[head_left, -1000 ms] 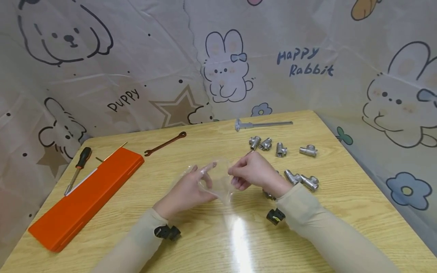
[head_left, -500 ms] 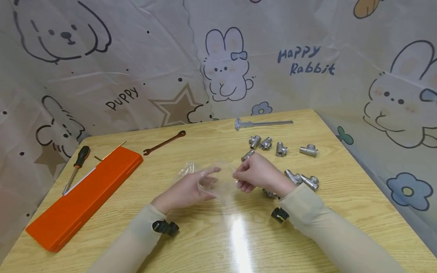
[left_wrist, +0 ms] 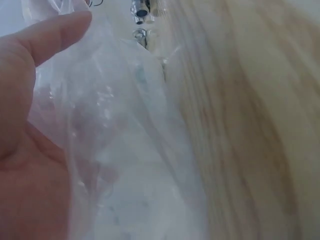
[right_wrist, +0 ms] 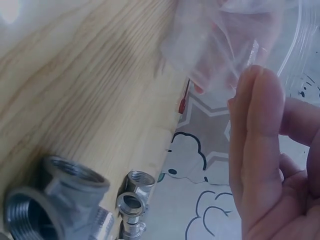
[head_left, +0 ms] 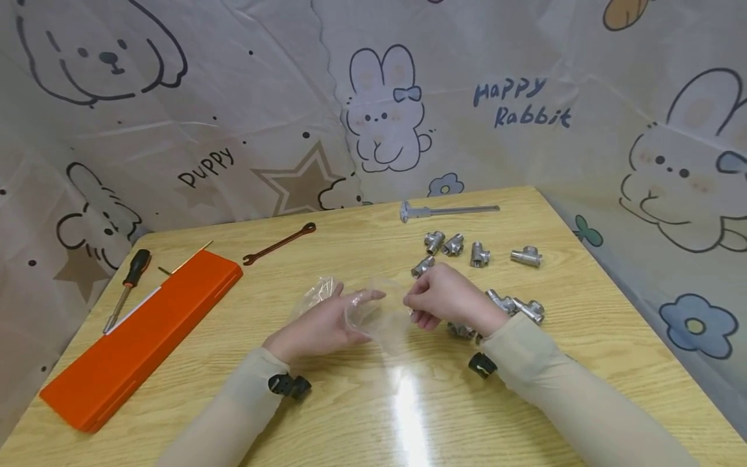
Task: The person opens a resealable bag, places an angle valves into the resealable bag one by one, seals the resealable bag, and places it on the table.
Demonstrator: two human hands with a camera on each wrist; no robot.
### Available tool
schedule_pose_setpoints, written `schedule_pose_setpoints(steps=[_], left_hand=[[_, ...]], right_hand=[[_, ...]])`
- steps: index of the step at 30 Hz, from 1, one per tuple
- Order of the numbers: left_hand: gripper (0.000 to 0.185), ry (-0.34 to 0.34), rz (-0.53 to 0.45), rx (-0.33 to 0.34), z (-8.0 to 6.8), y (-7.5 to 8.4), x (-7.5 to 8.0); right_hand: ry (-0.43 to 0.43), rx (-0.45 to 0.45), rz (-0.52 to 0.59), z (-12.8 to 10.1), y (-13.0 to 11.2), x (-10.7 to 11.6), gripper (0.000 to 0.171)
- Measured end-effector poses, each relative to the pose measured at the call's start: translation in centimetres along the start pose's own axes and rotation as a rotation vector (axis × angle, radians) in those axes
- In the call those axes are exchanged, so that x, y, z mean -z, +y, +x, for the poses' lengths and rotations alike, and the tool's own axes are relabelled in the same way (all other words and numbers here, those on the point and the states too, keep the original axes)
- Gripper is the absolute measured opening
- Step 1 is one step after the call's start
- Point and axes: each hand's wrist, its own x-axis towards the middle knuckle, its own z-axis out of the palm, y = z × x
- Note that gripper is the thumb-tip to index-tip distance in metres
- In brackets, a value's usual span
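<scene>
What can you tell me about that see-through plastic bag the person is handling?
The clear plastic bag is thin, crinkled film, see-through enough that skin and wood grain show through it. It looks empty and is held just above the wooden table, near its middle. The left hand has fingers inside or under it, spreading it; the right hand pinches its other edge. Metal pipe tees lie close by on the right, apart from it.
</scene>
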Motion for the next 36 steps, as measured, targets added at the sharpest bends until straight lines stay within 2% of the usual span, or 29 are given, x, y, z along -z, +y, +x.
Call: schedule_pose_setpoints(steps=[5, 10, 16, 21, 24, 27, 31, 34, 36], left_hand=[[0.075, -0.011, -0.074, 0.065, -0.1, -0.3, -0.1], [0.072, 0.04, -0.069, 0.101, -0.3, -0.7, -0.3], [0.07, 0.101, -0.045, 0.079, -0.6, -0.5, -0.7], [0.076, 0.085, -0.004, 0.112, -0.8, 0.2, -0.5], [0.086, 0.067, -0.025, 0.157, -1.0, 0.7, -0.4], [0.098, 0.051, -0.039, 0.171, -1.1, 1.2, -0.5], [0.102, 0.057, 0.037, 0.179, -1.2, 1.7, -0.9], [0.095, 0.073, 0.119, 0.182, -1.2, 1.9, -1.2], [0.089, 0.077, 0.14, 0.163, -1.2, 1.9, -1.5]], right_hand=[[-0.001, 0.001, -0.016, 0.3, 0.3, 0.1, 0.019], [0.006, -0.009, -0.062, 0.2, 0.7, 0.8, 0.026], [0.057, 0.031, -0.168, -1.4, 0.9, 2.8, 0.033], [0.09, 0.031, -0.233, -3.1, 2.0, 4.5, 0.031], [0.105, 0.018, -0.257, -4.0, 2.7, 5.3, 0.029], [0.12, 0.014, -0.279, -4.8, 3.4, 6.0, 0.027], [0.145, 0.025, -0.299, -5.4, 3.9, 6.5, 0.026], [0.16, 0.036, -0.321, -5.7, 4.1, 6.7, 0.025], [0.168, 0.045, -0.343, -5.8, 4.4, 6.7, 0.024]])
